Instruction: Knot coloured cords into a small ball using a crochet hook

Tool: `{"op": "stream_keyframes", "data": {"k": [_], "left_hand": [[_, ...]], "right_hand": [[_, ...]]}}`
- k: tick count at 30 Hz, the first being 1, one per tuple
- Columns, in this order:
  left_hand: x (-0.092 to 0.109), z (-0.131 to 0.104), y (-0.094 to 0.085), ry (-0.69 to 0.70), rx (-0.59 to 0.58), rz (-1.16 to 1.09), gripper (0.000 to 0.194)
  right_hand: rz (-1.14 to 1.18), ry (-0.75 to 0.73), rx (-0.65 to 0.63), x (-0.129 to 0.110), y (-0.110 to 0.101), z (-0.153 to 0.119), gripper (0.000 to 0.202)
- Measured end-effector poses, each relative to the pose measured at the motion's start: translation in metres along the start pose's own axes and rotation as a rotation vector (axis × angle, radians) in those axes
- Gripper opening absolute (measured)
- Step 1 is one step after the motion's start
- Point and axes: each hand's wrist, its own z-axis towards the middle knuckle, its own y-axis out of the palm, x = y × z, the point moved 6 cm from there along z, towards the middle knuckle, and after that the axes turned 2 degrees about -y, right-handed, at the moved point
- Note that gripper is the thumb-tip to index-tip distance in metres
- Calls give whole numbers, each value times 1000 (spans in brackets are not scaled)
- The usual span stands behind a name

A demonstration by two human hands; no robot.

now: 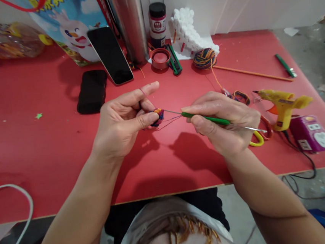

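Between the thumb and fingers of my left hand (124,120) is a small multicoloured crochet piece (158,116), with a strand of yarn looped over the stretched index finger. My right hand (222,122) grips a crochet hook (208,118) by its green handle; its thin metal shaft reaches left to the edge of the piece. Loose yarn ends trail from the piece toward the right hand. Behind the right hand lies a ball of multicoloured yarn (204,59), and an orange strand runs down from it.
On the red table (54,167) are a phone (110,56), a black case (92,91), a steel flask (130,21), a jar (158,24), a green cutter (175,59) and a white model (191,31). At right lie a yellow glue gun (283,106), scissors (256,139) and a purple box (311,133).
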Motion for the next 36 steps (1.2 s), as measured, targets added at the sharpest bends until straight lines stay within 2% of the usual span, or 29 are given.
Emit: {"op": "stream_keyframes", "data": {"k": [4,9,13,16,23,28,32,36], "left_hand": [[1,0,2,14,-15,28,42],[1,-1,5,8,-68,19,38],[-4,-3,8,-38,-83,-4,42],[-8,-5,14,-26,-39,-31,44],[-22,-10,28,125,156,-100,45],[-17,-6,26,138,164,-13,41],[-2,-3,28,154,115,53,42],[4,0,27,143,130,123,42]], "right_hand": [[137,88,0,9,-3,-1,17],[326,306,-13,23,-3,-1,12],[523,459,9,29,4,-1,9],[662,577,53,32,15,-4,9],[881,793,233,39,36,-20,10],[1026,862,271,44,43,-22,11],[1027,852,260,44,42,-22,10],[1071,818,241,41,39,-20,10]]}}
